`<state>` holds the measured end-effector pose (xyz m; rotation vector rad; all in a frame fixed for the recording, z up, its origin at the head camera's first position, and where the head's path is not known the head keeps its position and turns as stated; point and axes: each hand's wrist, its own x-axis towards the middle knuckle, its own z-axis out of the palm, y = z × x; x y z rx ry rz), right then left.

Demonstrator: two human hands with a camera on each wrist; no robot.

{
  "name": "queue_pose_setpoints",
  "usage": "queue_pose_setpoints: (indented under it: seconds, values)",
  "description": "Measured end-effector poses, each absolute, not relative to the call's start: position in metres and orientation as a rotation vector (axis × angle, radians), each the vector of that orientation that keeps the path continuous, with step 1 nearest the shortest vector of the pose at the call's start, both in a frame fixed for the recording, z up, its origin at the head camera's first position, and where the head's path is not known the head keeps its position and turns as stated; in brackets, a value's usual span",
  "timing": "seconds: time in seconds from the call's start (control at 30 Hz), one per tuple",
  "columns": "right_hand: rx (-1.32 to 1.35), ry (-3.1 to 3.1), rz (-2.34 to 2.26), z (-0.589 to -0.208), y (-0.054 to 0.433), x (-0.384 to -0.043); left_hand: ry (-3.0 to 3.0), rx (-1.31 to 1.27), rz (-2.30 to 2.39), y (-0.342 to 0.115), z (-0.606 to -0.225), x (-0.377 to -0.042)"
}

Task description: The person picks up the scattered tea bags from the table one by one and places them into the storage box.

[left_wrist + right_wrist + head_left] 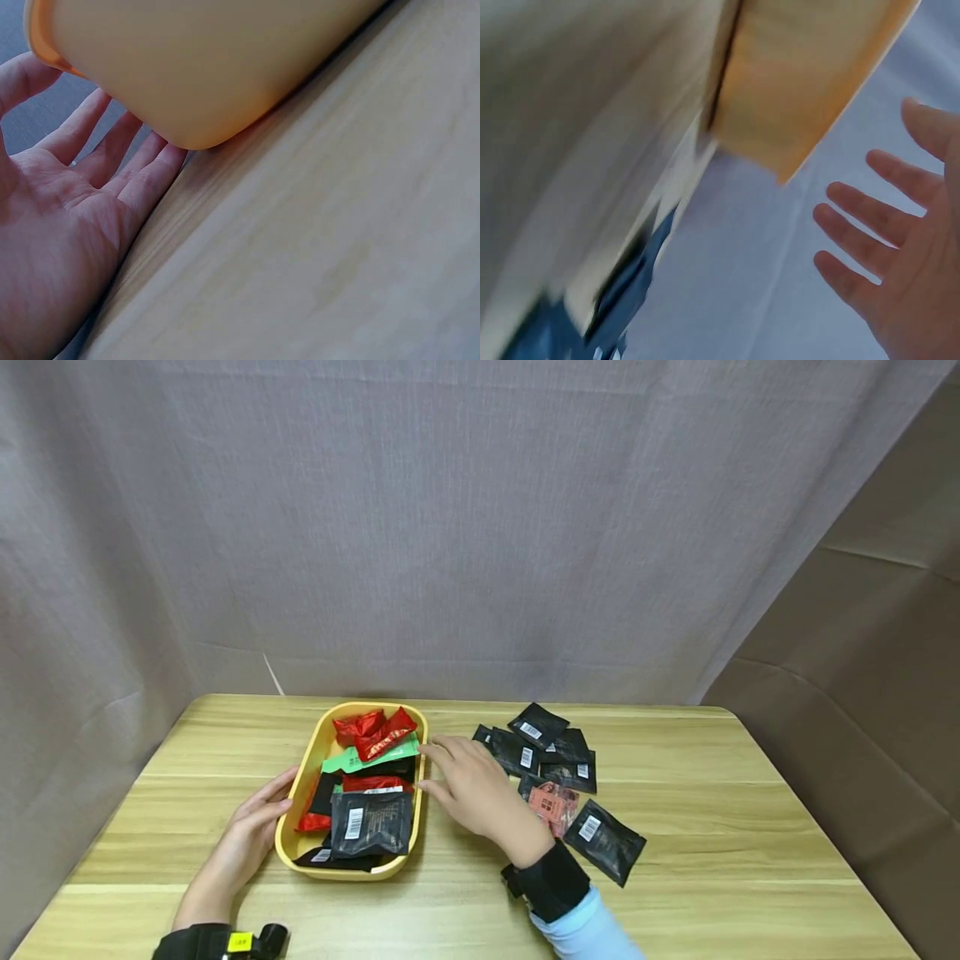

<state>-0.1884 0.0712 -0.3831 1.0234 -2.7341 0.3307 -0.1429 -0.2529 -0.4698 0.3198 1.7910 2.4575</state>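
A yellow plastic basket (283, 843) stands left of the table's middle, filled with red packets (386, 733), a green packet (351, 761) and black packets (382, 827). My left hand (251, 831) rests against its left side, and in the left wrist view the straight fingers meet the basket's outer wall. By the right rim is my right hand (476, 789), its fingers spread and nothing in it; the right wrist view shows them a little apart from the basket wall (780, 90). Several black packets (513, 752) lie loosely to the right of this hand.
A clear-and-pink packet (553, 807) lies among the black ones, beside the right wrist. Nearer the front is a single black packet (604, 842). The wooden table (720, 860) ends at a grey cloth backdrop (450, 568).
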Motion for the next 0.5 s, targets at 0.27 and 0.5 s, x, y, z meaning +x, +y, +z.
queue_pose_setpoints:
  seconds: [0.27,0.5]
  values:
    - [0.910,-2.843,0.291,-0.386,0.119,-0.228,1.773,0.324,2.480,-0.252,-0.473,-0.141]
    - [0.737,-3.051,0.275,-0.393,0.158,-0.263,1.778,0.308,2.474,-0.250,-0.472,-0.141]
